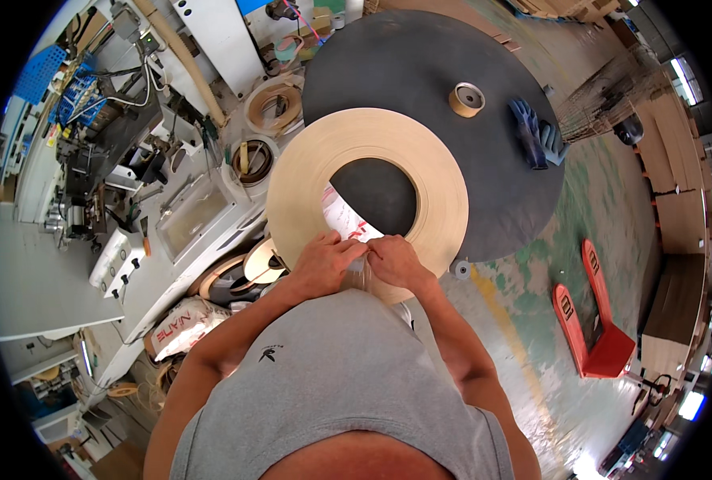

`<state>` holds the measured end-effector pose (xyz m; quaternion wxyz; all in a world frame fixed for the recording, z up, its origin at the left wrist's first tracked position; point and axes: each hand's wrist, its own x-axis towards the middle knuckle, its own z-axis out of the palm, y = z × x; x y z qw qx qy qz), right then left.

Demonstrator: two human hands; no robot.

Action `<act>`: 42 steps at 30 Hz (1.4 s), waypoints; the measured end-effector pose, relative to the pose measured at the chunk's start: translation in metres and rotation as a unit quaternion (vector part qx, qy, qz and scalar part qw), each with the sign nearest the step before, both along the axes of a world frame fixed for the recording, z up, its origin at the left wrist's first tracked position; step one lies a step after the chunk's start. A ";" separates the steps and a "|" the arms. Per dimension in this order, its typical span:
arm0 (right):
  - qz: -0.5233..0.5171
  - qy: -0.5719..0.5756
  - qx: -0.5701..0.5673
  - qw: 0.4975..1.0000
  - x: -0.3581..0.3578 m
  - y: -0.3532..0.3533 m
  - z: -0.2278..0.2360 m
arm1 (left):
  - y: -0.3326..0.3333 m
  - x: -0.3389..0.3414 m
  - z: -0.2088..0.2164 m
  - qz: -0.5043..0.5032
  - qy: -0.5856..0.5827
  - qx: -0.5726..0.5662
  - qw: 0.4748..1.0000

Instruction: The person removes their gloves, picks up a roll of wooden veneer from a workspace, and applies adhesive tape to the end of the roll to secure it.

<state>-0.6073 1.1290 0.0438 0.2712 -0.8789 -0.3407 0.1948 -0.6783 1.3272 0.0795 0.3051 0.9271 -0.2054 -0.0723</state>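
Observation:
A wide flat roll of beige banding strip (300,184) lies partly over a round black tabletop (420,56), its near side close to my body. My left hand (324,262) and my right hand (396,260) meet at the near part of the ring, fingertips almost touching. Both are closed in a pinch. Just below the fingers a glossy see-through patch shows against the roll, and my fingers mostly hide what they grip. Through the hole in the roll, a white sheet with red print (341,216) is visible beside my left fingers.
On the black tabletop stand a roll of tape (466,100) and a pair of blue gloves (529,132). A machine (124,168) takes up the left, with smaller coils (274,108) beside it. A white printed sack (188,326) lies lower left; a red pallet jack (608,352) stands right.

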 end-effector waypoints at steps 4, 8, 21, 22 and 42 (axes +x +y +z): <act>0.007 -0.007 0.004 1.000 0.003 0.000 -0.002 | -0.003 -0.008 -0.008 0.049 0.057 -0.050 0.996; 0.019 0.008 0.010 1.000 0.003 -0.001 0.001 | -0.006 -0.015 -0.018 0.086 0.060 -0.138 0.985; 0.062 0.067 -0.067 0.994 0.007 -0.004 0.012 | -0.032 -0.018 -0.010 0.189 0.098 -0.079 0.974; 0.086 0.056 -0.055 0.993 0.006 -0.004 0.012 | -0.030 -0.019 -0.011 0.191 0.093 -0.088 0.973; 0.137 -0.005 -0.113 0.984 -0.009 0.000 0.013 | -0.049 -0.074 -0.010 0.366 0.039 -0.137 0.920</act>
